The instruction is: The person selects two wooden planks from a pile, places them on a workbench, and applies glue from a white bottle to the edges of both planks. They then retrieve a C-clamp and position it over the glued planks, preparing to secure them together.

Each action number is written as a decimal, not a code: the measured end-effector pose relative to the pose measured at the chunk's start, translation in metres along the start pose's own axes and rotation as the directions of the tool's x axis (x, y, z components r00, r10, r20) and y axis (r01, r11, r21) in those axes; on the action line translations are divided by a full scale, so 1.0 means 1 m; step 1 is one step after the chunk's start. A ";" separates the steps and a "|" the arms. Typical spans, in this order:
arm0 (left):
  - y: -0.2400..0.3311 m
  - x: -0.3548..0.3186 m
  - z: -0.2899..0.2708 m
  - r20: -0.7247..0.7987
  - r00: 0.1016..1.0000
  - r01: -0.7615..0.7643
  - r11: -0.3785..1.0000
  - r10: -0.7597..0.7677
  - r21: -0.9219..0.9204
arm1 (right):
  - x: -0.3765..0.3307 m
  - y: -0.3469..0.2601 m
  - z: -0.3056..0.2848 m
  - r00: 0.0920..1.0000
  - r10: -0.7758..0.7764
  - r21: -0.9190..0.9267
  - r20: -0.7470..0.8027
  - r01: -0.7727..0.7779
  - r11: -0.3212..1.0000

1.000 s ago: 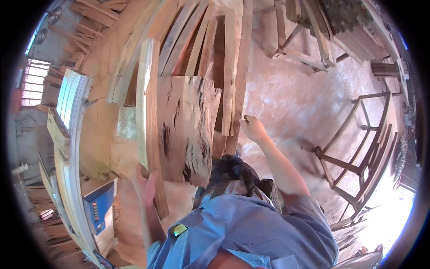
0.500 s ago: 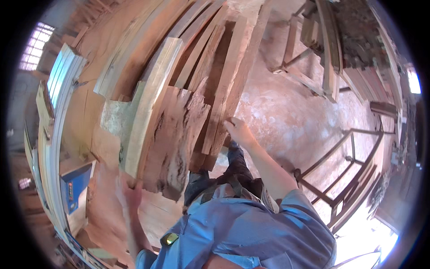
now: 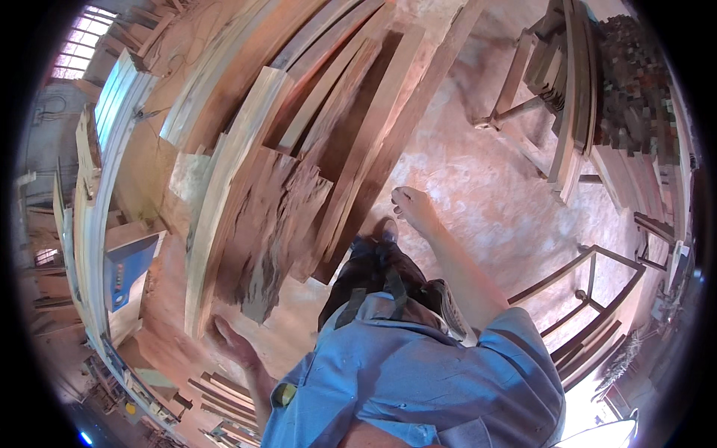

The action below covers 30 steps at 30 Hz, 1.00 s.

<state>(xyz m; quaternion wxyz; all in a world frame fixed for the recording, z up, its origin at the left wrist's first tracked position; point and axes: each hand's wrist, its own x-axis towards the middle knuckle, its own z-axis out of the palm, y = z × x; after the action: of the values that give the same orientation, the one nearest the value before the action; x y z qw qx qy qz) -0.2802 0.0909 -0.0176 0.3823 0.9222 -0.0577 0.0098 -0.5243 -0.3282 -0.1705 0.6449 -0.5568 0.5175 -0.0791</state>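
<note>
Against the wall ahead, a stack of long wooden boards (image 3: 351,112) is leaning, too many and too overlapped for an exact count, though about ten edges are showing; one pale plank (image 3: 224,194) is standing at the left of the stack and one rough, ragged-edged slab (image 3: 272,224) is resting at the front, its torn lower end reaching toward the floor (image 3: 478,187). Two hands are showing, both the person's own. Reaching forward, the right hand (image 3: 412,207) is hovering with fingers loosely curled, gripping nothing, lying just beside the lower ends of the dark boards at the right of the stack; whether it is touching them I cannot tell. Lower down, the left hand (image 3: 233,342) is spreading open with fingers apart, holding nothing, sitting just below the pale plank's foot and the ragged slab's lower end, near but seemingly apart from both. One blue machine (image 3: 127,269) is standing at the left, and one wooden chair frame (image 3: 590,299) is standing well apart at the right
</note>
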 end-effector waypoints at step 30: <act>0.024 -0.089 0.101 0.223 0.413 0.389 -0.050 -0.883 -0.920 | 0.128 -0.130 -0.079 0.802 -0.208 -0.449 0.559 0.504 0.738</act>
<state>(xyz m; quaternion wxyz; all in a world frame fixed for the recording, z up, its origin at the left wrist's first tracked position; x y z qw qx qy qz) -0.3742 0.0119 -0.0774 0.7588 0.4205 0.4974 0.0016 -0.4642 -0.5130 -0.1285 0.5219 -0.8182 0.2218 0.0942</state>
